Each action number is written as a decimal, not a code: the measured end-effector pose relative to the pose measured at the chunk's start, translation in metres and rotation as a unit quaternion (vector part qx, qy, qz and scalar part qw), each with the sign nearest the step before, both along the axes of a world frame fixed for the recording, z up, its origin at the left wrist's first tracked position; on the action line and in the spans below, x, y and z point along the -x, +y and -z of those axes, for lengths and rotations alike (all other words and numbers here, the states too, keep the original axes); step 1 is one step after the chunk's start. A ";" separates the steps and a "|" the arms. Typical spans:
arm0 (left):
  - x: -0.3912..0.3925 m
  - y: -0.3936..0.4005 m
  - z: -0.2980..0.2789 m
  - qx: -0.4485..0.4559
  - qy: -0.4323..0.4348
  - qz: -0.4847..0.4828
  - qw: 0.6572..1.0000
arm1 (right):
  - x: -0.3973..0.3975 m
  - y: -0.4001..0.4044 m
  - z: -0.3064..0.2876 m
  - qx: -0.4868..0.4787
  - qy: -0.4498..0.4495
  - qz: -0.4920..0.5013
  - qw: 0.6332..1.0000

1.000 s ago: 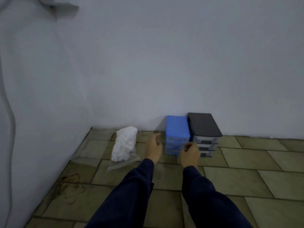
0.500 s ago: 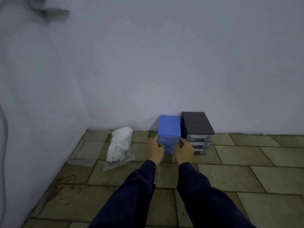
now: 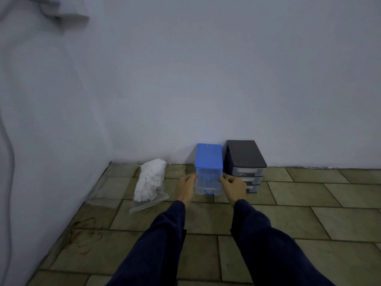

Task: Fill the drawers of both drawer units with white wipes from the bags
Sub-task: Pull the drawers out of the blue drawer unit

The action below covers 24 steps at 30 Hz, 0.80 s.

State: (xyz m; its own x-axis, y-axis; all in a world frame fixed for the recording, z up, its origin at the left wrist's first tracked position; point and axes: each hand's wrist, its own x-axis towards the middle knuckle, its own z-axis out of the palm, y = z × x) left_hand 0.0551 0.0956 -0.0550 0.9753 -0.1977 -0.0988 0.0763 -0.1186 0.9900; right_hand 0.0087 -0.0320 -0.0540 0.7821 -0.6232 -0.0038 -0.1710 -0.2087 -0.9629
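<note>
Hands: left hand (image 3: 185,187) and right hand (image 3: 234,187) apparently gripping the sides of the blue-topped clear plastic drawer unit (image 3: 208,170); keep it level, clear of the black-topped unit (image 3: 245,162).

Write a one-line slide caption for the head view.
Both hands, left and right, grip the blue drawer unit beside the black unit; bag of wipes nearby.

Drawer units: we are counting two, a blue drawer unit (image 3: 209,162) and a black drawer unit (image 3: 245,156).
Drawers: we are seeing three in the black unit; the blue unit's count we are leaving open.
Bags of wipes: we are counting one bag of white wipes (image 3: 150,182).
Hands: we are showing two, left hand (image 3: 185,187) and right hand (image 3: 234,187).
</note>
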 end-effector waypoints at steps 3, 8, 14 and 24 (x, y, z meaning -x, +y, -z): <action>-0.003 0.004 0.002 -0.003 0.010 0.028 1.000 | 0.001 -0.005 0.002 0.017 0.016 -0.052 0.998; -0.002 0.006 0.000 -0.006 0.000 0.067 0.998 | -0.001 -0.010 0.001 0.007 0.054 -0.121 0.991; 0.009 0.007 -0.005 0.020 0.005 0.120 0.993 | 0.005 -0.011 -0.001 -0.016 0.052 -0.192 0.980; 0.037 -0.006 0.020 0.049 -0.003 0.106 0.993 | 0.040 -0.016 0.010 0.059 0.049 -0.198 0.977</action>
